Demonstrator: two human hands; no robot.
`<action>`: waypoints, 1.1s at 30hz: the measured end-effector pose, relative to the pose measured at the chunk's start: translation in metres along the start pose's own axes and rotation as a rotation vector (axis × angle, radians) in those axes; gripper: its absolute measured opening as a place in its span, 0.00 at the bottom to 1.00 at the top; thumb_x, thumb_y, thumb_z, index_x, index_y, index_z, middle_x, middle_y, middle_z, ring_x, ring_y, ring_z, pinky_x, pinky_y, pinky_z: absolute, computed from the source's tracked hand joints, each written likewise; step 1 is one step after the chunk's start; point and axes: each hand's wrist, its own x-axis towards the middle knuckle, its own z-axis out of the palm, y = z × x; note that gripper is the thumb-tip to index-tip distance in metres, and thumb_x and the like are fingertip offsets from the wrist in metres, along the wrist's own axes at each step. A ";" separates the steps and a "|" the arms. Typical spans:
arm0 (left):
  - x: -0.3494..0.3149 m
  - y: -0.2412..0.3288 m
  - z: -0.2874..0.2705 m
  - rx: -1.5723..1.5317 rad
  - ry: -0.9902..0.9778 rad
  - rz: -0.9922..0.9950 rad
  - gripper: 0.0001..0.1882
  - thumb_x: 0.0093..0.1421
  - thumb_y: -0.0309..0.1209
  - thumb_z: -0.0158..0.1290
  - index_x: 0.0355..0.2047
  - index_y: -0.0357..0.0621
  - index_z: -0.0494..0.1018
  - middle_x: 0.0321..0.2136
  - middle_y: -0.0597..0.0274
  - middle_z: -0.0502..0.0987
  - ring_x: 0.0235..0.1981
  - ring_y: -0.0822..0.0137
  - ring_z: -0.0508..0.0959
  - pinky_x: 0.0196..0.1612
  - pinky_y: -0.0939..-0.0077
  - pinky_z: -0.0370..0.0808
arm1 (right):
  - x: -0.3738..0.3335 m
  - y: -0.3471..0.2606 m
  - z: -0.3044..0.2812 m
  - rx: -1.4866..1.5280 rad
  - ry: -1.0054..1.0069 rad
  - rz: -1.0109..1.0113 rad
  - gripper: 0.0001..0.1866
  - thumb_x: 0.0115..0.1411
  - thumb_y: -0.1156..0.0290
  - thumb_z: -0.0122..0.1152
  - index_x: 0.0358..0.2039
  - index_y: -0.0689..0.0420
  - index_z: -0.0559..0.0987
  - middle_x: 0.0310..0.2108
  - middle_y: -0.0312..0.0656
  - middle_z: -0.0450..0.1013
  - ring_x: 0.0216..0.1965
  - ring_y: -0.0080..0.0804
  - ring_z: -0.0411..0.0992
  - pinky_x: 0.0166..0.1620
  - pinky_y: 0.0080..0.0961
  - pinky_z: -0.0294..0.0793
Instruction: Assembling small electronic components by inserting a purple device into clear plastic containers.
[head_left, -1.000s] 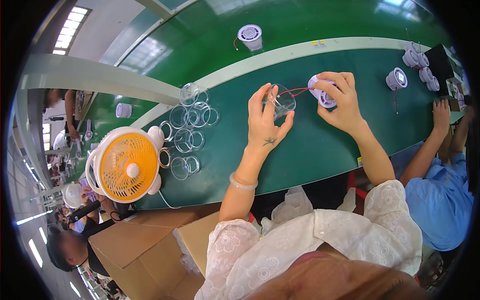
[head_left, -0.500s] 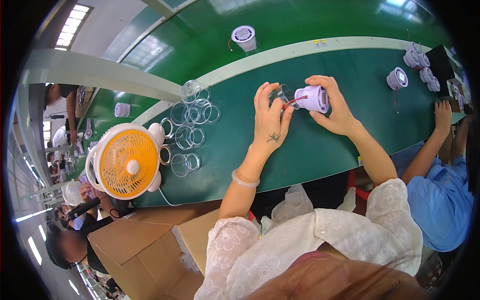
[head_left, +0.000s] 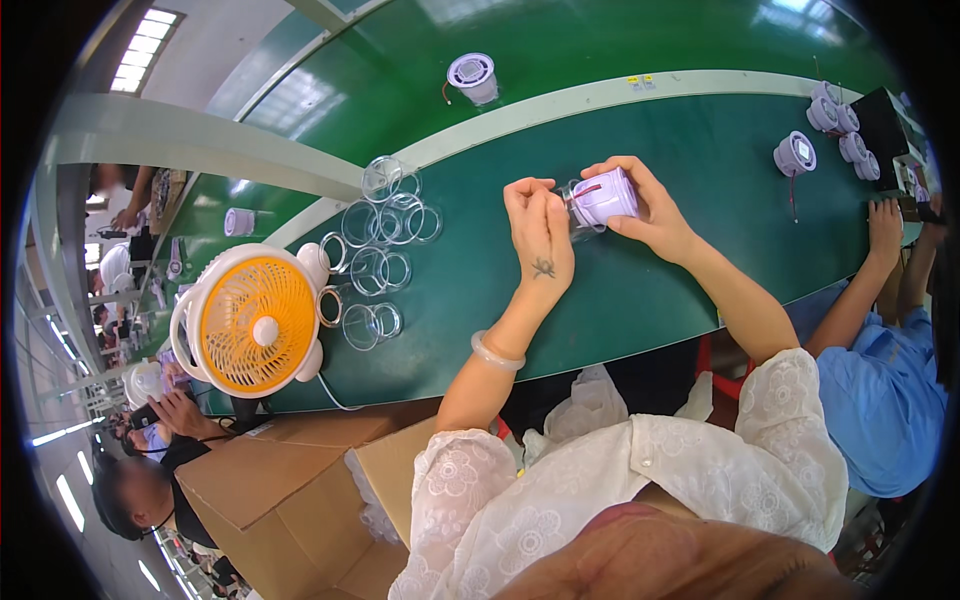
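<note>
My right hand grips a lavender plastic cylinder-shaped unit with a red wire along its side. A clear plastic cup sits around the unit's left end. My left hand, closed with its fingers curled, is right beside the cup; what its fingertips hold is hidden. Several clear rings or cups stand grouped on the green table to the left of my hands.
An orange and white fan stands at the table's left. Similar lavender units are at the far side and right. An open cardboard box lies below left. A co-worker's hand rests on the table at right.
The right hand has moved left with the lavender unit, and the unit's end now sits inside the clear cup. My left hand's fingers have curled inward.
</note>
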 end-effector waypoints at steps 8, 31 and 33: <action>-0.004 -0.003 0.009 -0.757 0.287 -0.248 0.10 0.57 0.30 0.35 0.25 0.34 0.60 0.35 0.59 0.56 0.36 0.65 0.67 0.46 0.65 0.64 | -0.001 0.004 0.017 0.043 -0.103 -0.086 0.28 0.46 0.73 0.52 0.48 0.59 0.56 0.46 0.43 0.58 0.48 0.28 0.58 0.50 0.24 0.56; -0.006 0.016 0.009 -0.078 -0.652 -0.132 0.32 0.38 0.35 0.61 0.35 0.36 0.52 0.23 0.47 0.71 0.22 0.58 0.75 0.26 0.74 0.72 | -0.007 -0.003 -0.003 -0.160 0.041 -0.184 0.27 0.57 0.49 0.28 0.32 0.60 0.68 0.18 0.34 0.58 0.26 0.20 0.59 0.32 0.16 0.58; -0.008 0.013 0.008 0.009 -0.609 -0.070 0.33 0.38 0.37 0.61 0.35 0.35 0.52 0.23 0.45 0.71 0.23 0.54 0.75 0.27 0.73 0.72 | -0.006 -0.002 0.004 0.327 0.113 0.136 0.27 0.58 0.50 0.25 0.30 0.60 0.68 0.19 0.34 0.58 0.26 0.20 0.59 0.32 0.16 0.58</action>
